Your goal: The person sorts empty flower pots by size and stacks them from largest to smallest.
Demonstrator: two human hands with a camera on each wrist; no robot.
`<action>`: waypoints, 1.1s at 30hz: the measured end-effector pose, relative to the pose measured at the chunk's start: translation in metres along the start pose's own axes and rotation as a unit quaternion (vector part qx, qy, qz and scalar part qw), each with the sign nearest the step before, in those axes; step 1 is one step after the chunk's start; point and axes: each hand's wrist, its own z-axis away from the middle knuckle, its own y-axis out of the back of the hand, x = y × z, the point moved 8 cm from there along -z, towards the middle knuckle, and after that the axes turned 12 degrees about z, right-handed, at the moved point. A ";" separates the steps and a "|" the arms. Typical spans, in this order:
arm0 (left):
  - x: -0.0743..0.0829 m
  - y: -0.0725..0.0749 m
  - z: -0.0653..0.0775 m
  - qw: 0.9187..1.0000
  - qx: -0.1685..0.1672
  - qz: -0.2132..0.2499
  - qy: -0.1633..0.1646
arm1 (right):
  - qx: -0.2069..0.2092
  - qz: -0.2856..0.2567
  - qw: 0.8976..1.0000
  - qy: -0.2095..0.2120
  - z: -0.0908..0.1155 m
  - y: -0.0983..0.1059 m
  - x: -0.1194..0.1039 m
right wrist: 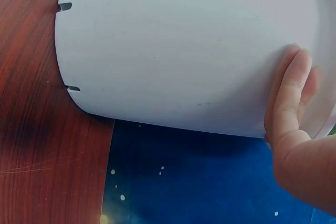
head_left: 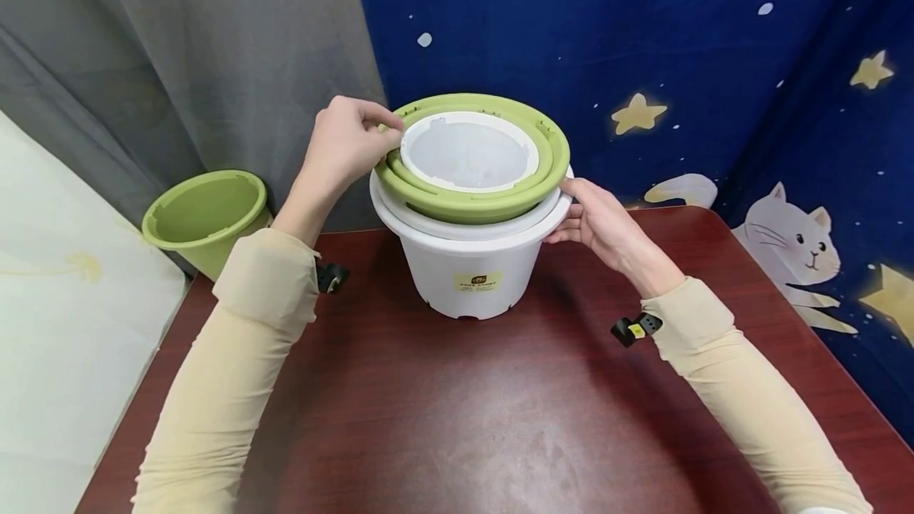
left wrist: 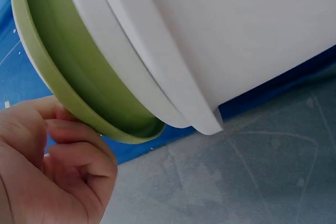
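A large white flower pot (head_left: 428, 268) with a small label stands upright on the table, and more pots are nested in it. A second white rim shows inside its own. Above that sits a green flower pot (head_left: 457, 203), slightly tilted, and a small white pot (head_left: 471, 151) lies innermost. My left hand (head_left: 348, 140) pinches the green pot's rim at its left side; the left wrist view shows thumb and finger on that rim (left wrist: 79, 106). On the other side my right hand (head_left: 607, 224) holds the large white pot's rim, its fingers against the wall below (right wrist: 291, 85).
Another green pot (head_left: 207, 216) stands at the back left by the grey curtain (head_left: 278, 38). The dark red table (head_left: 457, 403) ends at a blue curtain (head_left: 514, 22) with stars and a cat.
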 end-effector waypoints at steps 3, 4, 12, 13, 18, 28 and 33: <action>-0.001 0.005 0.003 0.999 0.031 0.018 -0.019 | 0.000 0.003 1.000 0.000 0.000 0.000 0.000; -0.002 0.006 0.004 0.999 0.037 0.022 -0.023 | 0.000 0.003 1.000 -0.001 0.000 0.000 0.000; 0.000 0.013 0.016 0.995 0.074 0.045 -0.049 | 0.001 0.004 1.000 -0.006 0.000 -0.001 0.001; 0.001 0.015 0.018 0.994 0.080 0.050 -0.053 | 0.001 0.004 1.000 -0.005 0.000 -0.001 0.001; 0.003 0.026 0.027 0.989 0.109 0.069 -0.073 | 0.001 0.007 1.000 0.000 0.000 -0.001 -0.001; -0.005 0.047 0.041 0.981 0.151 0.097 -0.076 | 0.001 0.002 1.000 -0.004 0.000 -0.001 0.000; -0.010 0.054 0.048 0.979 0.159 0.105 -0.064 | 0.001 -0.001 1.000 -0.002 0.001 0.000 0.000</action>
